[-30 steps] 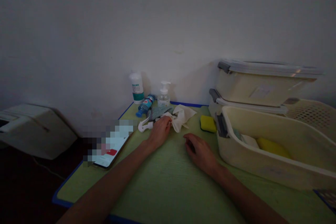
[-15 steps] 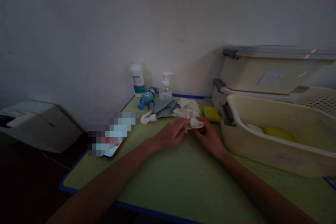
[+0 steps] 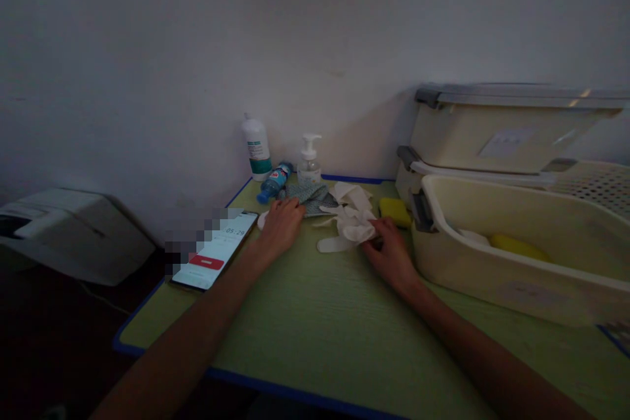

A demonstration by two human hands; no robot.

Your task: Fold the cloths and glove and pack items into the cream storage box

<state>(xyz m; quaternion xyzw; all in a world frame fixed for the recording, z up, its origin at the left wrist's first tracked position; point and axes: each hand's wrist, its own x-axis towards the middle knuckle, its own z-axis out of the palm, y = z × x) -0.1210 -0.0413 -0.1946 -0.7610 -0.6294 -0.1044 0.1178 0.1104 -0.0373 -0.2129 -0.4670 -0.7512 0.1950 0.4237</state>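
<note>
My left hand (image 3: 283, 223) lies curled over a white spray head (image 3: 261, 219) at the back left of the green table (image 3: 305, 328), its fingertips touching a grey cloth (image 3: 309, 194). Only the spray head's tip shows past the hand. My right hand (image 3: 391, 251) pinches the edge of a crumpled white glove (image 3: 350, 230), which lies on the table between the two hands. More white glove material (image 3: 352, 195) sits just behind it.
A phone (image 3: 216, 251) with a lit screen lies near the left edge. By the wall stand a white bottle (image 3: 256, 147) and a pump bottle (image 3: 309, 161), with a water bottle (image 3: 274, 182) lying flat. A yellow sponge (image 3: 396, 210), an open cream bin (image 3: 516, 275) and stacked lidded bins (image 3: 506, 134) fill the right.
My left hand left the glove and moved back left onto the spray head. My right hand came forward to the glove and keeps hold of it; the glove now lies more spread out.
</note>
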